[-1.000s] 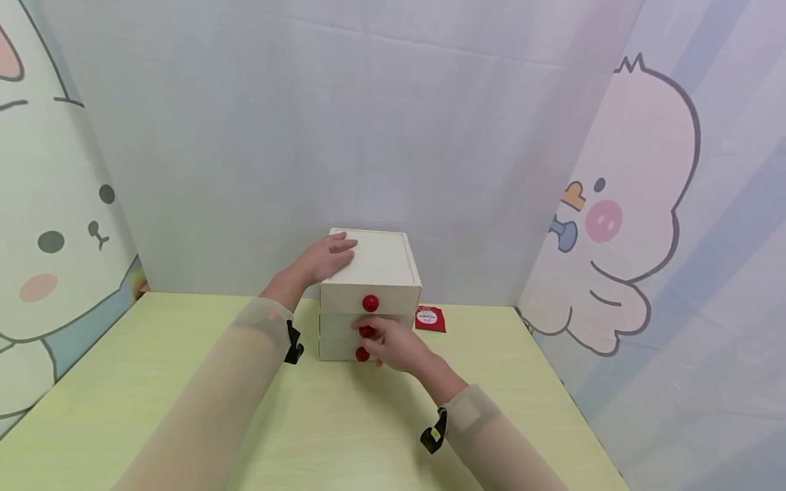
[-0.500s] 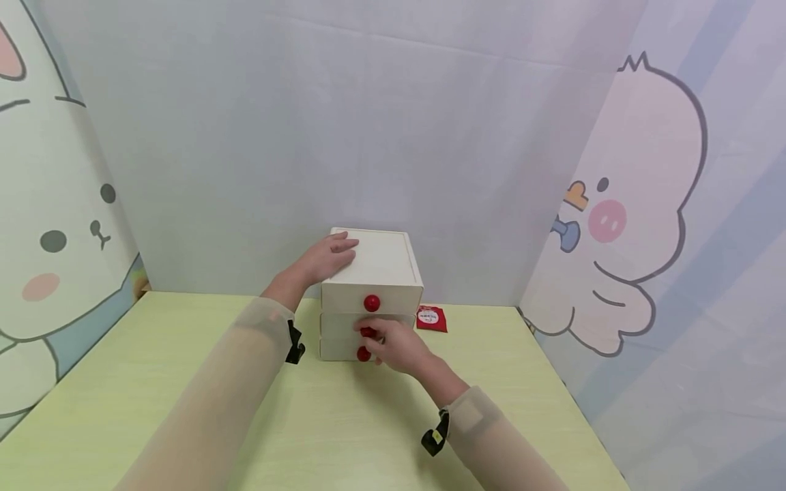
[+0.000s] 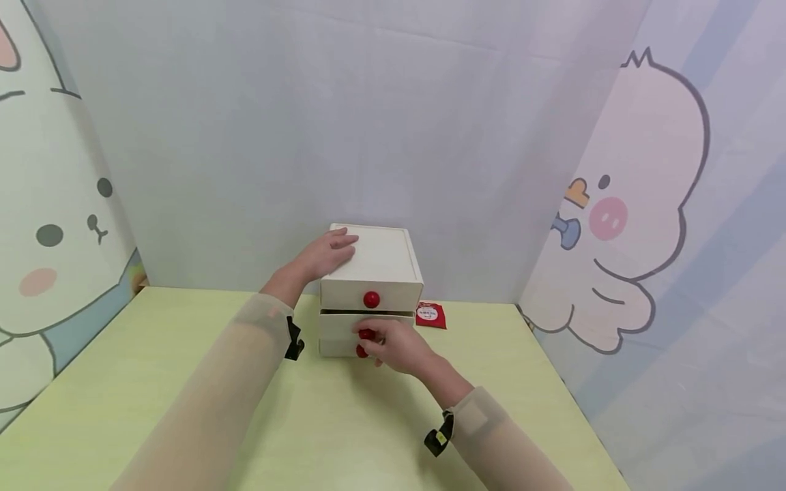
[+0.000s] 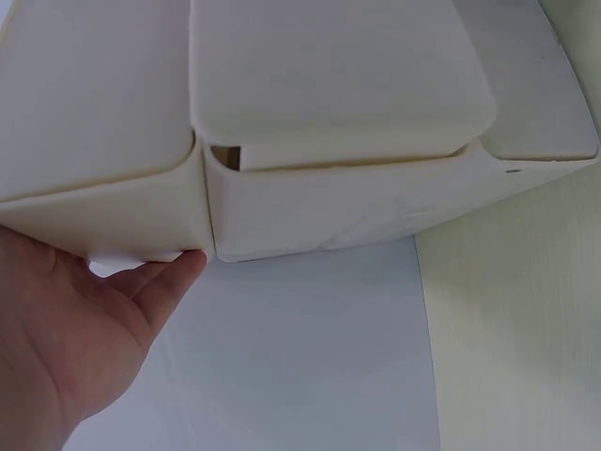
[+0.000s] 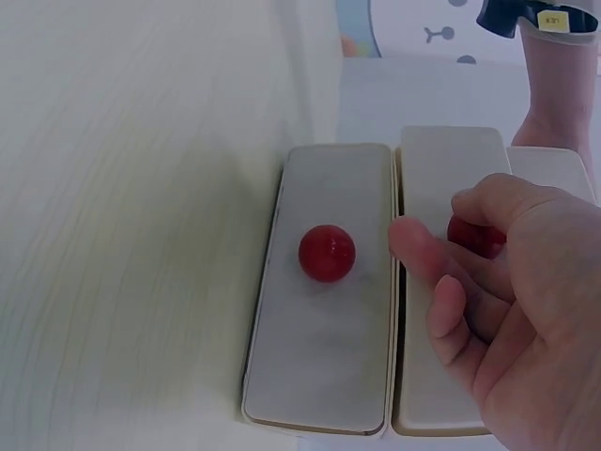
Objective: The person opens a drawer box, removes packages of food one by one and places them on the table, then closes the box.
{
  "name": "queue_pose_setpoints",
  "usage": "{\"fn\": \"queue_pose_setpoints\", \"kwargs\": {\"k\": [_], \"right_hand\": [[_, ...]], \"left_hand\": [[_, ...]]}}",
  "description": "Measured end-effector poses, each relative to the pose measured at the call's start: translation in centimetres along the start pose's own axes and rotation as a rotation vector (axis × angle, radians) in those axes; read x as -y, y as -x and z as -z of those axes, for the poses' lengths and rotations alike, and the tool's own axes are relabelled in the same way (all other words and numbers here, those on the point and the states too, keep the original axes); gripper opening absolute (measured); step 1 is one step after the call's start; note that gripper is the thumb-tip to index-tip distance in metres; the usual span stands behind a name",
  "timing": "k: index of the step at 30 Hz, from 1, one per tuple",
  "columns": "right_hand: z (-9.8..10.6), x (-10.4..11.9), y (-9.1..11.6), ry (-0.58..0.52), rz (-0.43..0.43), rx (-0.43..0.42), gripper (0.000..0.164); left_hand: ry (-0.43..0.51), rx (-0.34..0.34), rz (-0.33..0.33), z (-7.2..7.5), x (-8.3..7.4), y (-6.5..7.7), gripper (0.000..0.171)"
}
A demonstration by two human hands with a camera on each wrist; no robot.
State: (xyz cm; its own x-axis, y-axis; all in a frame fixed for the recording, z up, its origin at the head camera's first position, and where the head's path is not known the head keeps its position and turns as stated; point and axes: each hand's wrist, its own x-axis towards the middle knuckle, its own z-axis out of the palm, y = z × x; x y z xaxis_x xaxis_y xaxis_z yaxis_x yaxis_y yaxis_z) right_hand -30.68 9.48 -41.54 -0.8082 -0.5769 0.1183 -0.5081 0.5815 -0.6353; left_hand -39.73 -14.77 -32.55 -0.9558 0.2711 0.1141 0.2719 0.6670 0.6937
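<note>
A small white three-drawer cabinet [image 3: 383, 252] stands at the back of the table, with one round red knob on each drawer. My left hand [image 3: 325, 254] rests on the left side of its top, fingers extended. My right hand [image 3: 400, 346] pinches the middle drawer's red knob [image 5: 477, 235] between thumb and fingers. That middle drawer [image 4: 338, 75] sticks out a little, and a dark gap shows above its front. The top drawer's knob [image 3: 371, 299] is untouched. Below my fingers is the bottom drawer's knob [image 5: 327, 253], its drawer pushed in.
A small red packet [image 3: 431, 316] with a white label lies on the table just right of the cabinet. The pale yellow-green table [image 3: 331, 429] stretches toward me. Behind it hangs a light grey curtain [image 3: 393, 136], with cartoon-printed cloth at both sides.
The middle drawer has slid slightly out toward me, opening a dark gap under the top drawer. My right hand still pinches its knob; my left hand stays on the cabinet top.
</note>
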Motion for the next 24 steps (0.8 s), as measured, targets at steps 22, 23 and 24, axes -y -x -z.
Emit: {"fn": "queue_pose_setpoints", "kwargs": {"k": [22,23,24], "right_hand": [[0.2,1.2,2.4,0.078,0.045,0.079,0.031],[0.2,1.2,2.5,0.079,0.050,0.078,0.031],[0.2,1.3,2.6,0.079,0.054,0.078,0.031]], "left_hand": [[-0.003,0.009,-0.015,0.2,0.1,0.1,0.057],[-0.003,0.010,-0.013,0.2,0.1,0.1,0.057],[-0.003,0.011,-0.011,0.2,0.1,0.1,0.057]]}}
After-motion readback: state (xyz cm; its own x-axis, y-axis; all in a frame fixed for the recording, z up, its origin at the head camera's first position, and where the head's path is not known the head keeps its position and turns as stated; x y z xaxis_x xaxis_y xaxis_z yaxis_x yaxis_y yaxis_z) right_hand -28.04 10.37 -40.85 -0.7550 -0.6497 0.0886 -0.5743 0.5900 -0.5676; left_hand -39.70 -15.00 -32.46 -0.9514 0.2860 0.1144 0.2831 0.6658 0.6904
